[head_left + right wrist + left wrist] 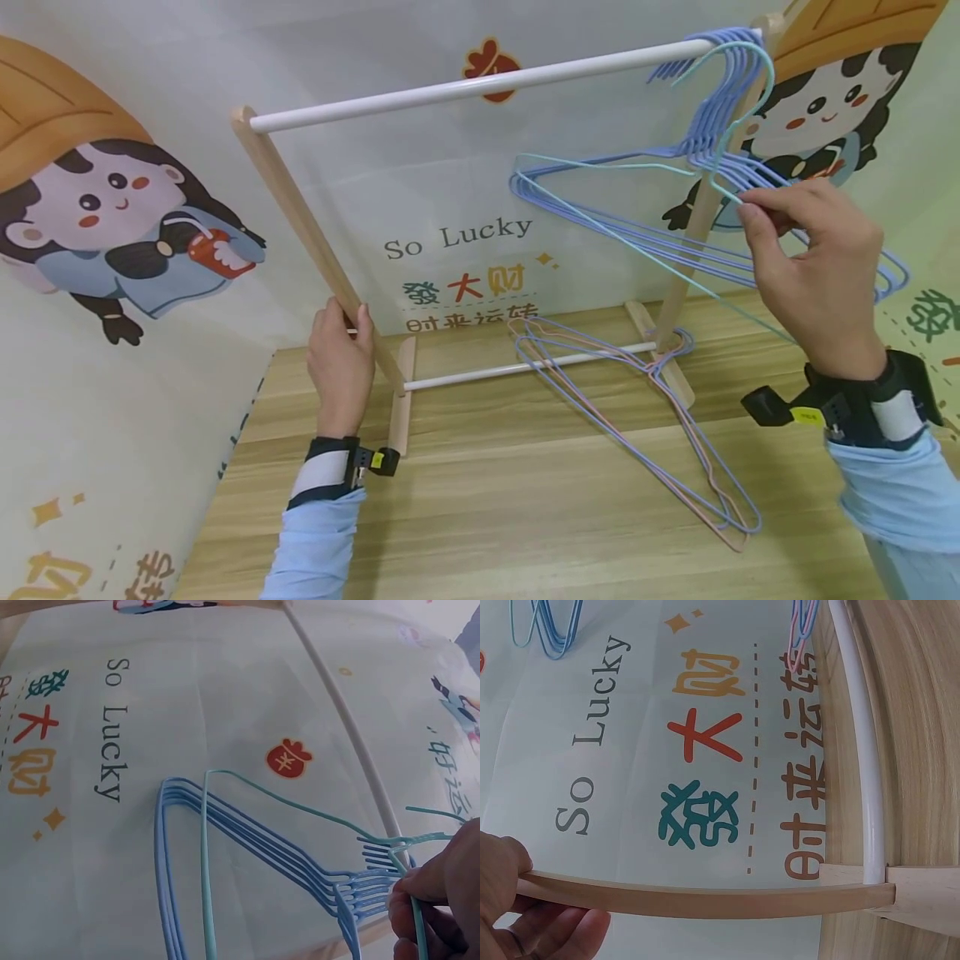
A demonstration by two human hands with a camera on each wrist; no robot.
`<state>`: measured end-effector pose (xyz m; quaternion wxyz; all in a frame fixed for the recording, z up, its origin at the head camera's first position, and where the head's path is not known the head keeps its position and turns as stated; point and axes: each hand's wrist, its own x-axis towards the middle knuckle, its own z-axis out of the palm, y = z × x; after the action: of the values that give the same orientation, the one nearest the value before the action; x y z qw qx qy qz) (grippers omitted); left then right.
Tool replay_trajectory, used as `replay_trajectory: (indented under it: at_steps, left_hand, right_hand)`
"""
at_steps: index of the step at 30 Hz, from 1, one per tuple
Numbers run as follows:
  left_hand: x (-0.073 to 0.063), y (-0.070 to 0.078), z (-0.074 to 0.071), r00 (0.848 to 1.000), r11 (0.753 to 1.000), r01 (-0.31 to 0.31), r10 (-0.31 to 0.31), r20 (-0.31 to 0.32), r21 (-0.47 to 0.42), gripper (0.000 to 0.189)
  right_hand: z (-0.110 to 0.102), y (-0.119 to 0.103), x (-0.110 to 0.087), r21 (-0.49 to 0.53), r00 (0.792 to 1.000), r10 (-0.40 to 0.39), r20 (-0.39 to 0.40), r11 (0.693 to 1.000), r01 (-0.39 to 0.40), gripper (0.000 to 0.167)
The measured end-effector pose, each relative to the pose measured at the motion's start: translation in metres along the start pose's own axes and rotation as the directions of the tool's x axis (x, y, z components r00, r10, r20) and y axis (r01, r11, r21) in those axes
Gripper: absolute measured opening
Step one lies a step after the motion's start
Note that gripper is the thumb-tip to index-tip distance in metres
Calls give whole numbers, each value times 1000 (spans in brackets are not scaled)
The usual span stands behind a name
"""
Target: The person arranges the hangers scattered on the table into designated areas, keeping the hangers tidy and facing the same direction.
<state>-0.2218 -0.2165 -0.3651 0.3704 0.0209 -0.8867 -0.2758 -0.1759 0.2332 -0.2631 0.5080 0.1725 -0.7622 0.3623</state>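
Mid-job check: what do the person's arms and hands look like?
The left hand and right hand are ungloved. Wrinkled light-blue sleeves reach black wrist straps, each with a whitish panel and a small black device bearing a yellow label.

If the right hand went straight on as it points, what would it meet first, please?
Likely the blue hangers on the rail, beyond the mint hanger it holds, though depth is unclear.

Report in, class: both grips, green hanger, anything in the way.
Left grip around rack post. Right grip pinching green hanger. Blue hangers bunched close by on rail, possibly in the way.
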Motion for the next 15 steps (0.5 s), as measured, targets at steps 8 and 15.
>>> replay_trajectory:
  at_steps: [8, 15]
  left_hand:
    - [-1, 0, 0, 1000, 1000, -5, 5, -1, -2, 30]
    - [0, 1, -1, 1000, 1000, -8, 8, -7, -4, 30]
  right_hand:
    - [-1, 0, 17, -42, 1000, 5, 25, 999, -4, 14]
    - [-2, 0, 33, -82, 999, 6, 37, 997, -3, 14]
